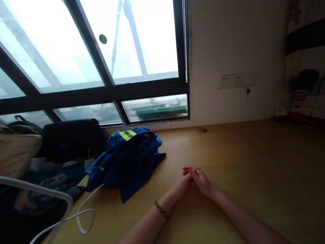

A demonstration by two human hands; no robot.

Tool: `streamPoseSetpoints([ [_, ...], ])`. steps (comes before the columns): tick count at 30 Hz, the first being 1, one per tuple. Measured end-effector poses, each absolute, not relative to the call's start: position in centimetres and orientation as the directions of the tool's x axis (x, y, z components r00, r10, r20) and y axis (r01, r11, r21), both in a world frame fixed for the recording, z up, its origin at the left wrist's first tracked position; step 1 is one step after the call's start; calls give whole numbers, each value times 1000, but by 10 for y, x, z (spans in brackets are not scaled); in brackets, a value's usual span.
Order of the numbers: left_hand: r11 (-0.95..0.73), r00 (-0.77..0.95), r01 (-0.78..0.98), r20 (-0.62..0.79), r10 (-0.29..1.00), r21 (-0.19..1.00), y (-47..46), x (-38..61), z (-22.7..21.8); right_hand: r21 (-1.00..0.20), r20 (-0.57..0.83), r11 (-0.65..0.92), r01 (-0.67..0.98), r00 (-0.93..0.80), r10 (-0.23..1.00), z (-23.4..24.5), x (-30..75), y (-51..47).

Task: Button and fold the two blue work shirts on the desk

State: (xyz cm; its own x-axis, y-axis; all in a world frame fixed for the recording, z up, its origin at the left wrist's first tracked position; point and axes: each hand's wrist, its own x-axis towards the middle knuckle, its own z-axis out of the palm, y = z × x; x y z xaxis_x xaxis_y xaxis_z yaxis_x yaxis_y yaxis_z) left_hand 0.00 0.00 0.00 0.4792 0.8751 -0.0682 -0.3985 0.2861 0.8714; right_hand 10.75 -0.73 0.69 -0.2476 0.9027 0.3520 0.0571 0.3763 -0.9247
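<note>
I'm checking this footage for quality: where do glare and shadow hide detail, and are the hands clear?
In the head view, glare washes the window almost white; the right of the tabletop is dim; folds of the blue garment merge into dark; the left hand and right hand are clear enough to make out.

The surface [254,169] looks like smooth wood with a soft sheen. The blue garment [137,156] is crumpled matt cloth. Smooth plastic seems to sheathe the white cable [50,192]; the window pane [152,37] is glossy glass, the wall [228,44] matt, the socket plate [230,81] plastic.
</note>
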Motion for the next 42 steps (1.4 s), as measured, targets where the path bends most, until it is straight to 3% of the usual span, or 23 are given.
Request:
streamPoseSetpoints([
  [42, 309, 478, -419, -82, 875, 854, 1, 1, -2, -922, 352, 379, 75, -238, 905, 8, 108, -9],
])
